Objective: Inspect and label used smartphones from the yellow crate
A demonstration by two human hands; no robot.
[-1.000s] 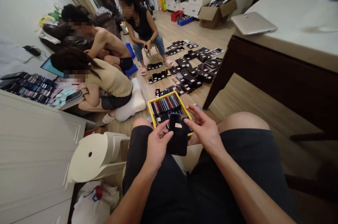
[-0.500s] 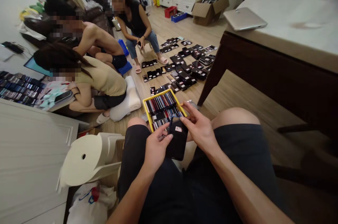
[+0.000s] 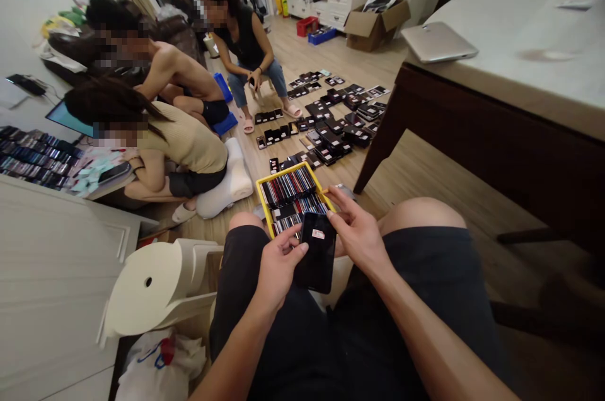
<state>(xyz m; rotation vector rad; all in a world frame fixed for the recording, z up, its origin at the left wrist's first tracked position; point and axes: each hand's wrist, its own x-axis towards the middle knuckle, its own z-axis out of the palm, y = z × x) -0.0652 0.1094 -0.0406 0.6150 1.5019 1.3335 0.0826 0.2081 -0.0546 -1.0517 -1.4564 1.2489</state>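
Note:
Over my lap is a black phone (image 3: pixel 316 265), a large slab with a small white-and-red label near its upper end. My left hand (image 3: pixel 280 262) is closed on its left edge, the thumb on the front face. At the upper right corner my right hand (image 3: pixel 358 231) pinches the phone with thumb and fingers. A thin orange-tipped stick (image 3: pixel 325 191) shows by the right index finger; its kind is unclear. Just beyond the phone stands a yellow crate (image 3: pixel 261 195), packed with rows of thin, upright phone-like devices (image 3: pixel 288 188).
Many dark labelled devices (image 3: pixel 326 136) lie in rows on the floor ahead. Three people sit or crouch at the left and beyond. A laptop (image 3: pixel 439 41) rests on the table (image 3: pixel 520 82) at right. A white stool (image 3: pixel 146 287) stands at left, above a plastic bag (image 3: pixel 161 366).
The phone has tilted slightly in my hands, its glossy face and label turned a little. Both hands keep nearly the same place and hold. The view has shifted slightly.

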